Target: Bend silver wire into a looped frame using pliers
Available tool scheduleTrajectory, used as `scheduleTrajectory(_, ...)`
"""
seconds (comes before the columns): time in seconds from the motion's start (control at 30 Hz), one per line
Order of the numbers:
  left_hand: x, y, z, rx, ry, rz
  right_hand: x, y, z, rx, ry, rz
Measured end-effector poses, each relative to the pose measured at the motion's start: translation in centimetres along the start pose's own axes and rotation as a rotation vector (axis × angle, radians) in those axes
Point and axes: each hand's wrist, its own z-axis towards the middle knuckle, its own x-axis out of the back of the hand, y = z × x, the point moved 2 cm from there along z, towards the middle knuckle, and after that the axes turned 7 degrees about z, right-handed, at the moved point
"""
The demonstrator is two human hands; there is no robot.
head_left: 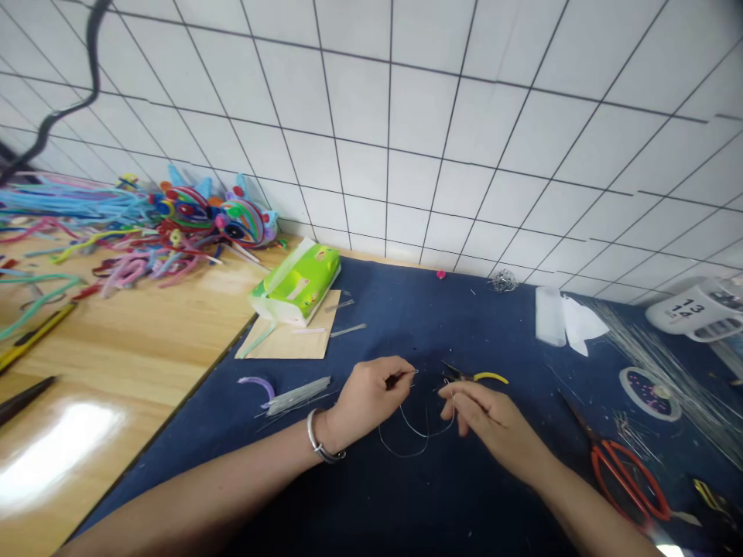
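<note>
My left hand (368,398), with a silver bangle at its wrist, is closed in a pinch on a thin wire (413,431), whose tip pokes out past the fingertips. The wire curves down in loose loops over the dark blue mat (342,503) and rises to my right hand (496,422). There the thumb and fingers are closed on it, and a small bend shows above them. Just behind the right fingers lie pliers with a yellow handle (491,377). Left of my left hand are a bundle of short wires (299,396) and a purple curved strip (258,381).
A green tissue pack (299,282) rests on brown card (279,348). On the right lie red-handled scissors (630,480), a round dish (650,393), long wires (667,371) and a white mug (688,309). Colourful pipe cleaners (133,271) cover the wooden table's back left. A tiled wall (418,116) stands behind.
</note>
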Motion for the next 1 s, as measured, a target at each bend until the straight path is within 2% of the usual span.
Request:
scheduleTrajectory(0.07,0.2,0.3,-0.1,-0.040,0.027,0.054,-1.1,-0.3,0.0,-0.066,-0.024,0.178)
scheduleTrajectory(0.2,0.4,0.7,-0.3,-0.051,0.010,0.023,-2.2,-0.4,0.6,-0.102,0.020,0.315)
scheduleTrajectory(0.3,0.3,0.5,-0.1,-0.014,-0.077,-0.179,-2.2,-0.2,1.3,-0.151,0.027,0.420)
scheduleTrajectory(0.43,0.1,-0.3,0.2,0.114,-0.207,-0.547,-1.8,0.4,2.0,-0.180,0.090,0.526)
scheduleTrajectory(0.77,-0.2,-0.8,0.6,0.253,-0.309,-0.864,-1.0,1.2,1.7,-0.103,0.120,0.492)
scheduleTrajectory(1.0,-0.6,-1.0,0.3,0.288,-0.398,-0.846,-1.2,1.4,1.4,-0.106,0.084,0.436)
